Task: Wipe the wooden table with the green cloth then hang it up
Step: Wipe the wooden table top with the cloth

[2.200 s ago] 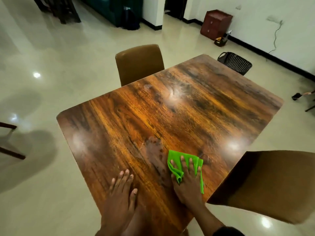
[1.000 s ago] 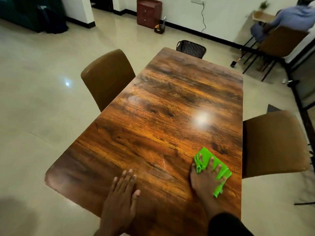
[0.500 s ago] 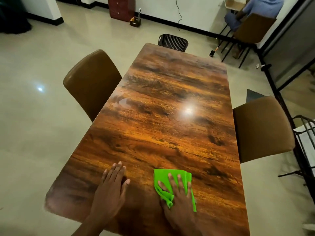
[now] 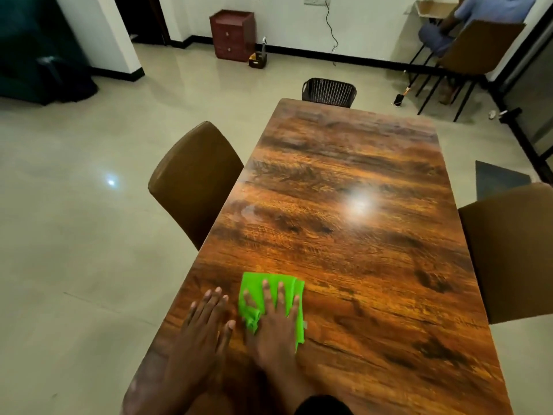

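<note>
In the lower centre of the frame the right hand (image 4: 276, 327) is lying flat on the green cloth (image 4: 270, 295), fingers (image 4: 265, 290) spread wide and pressing the cloth down onto the wooden table (image 4: 353, 235) rather than pinching it. The cloth is sitting near the table's left edge in the lower part of the frame, folded into a rough rectangle, with a bunched ridge showing by the thumb and a strip of green sticking out past the fingertips toward the top of the frame. Just to its left, the left hand (image 4: 203, 333) is resting palm down on the bare wood, fingers spread slightly and holding nothing; its thumb is lying just beside the cloth's bunched edge, though whether they are touching cannot be told. The tabletop is running up toward the upper centre of the frame, glossy, with a bright light reflection sitting right of centre. A brown chair (image 4: 191, 181) is standing tucked against the table's left side, and another brown chair (image 4: 511, 250) is standing against its right side at the frame's right edge. A dark woven basket (image 4: 329, 89) is peeking out beyond the table's far end.
</note>
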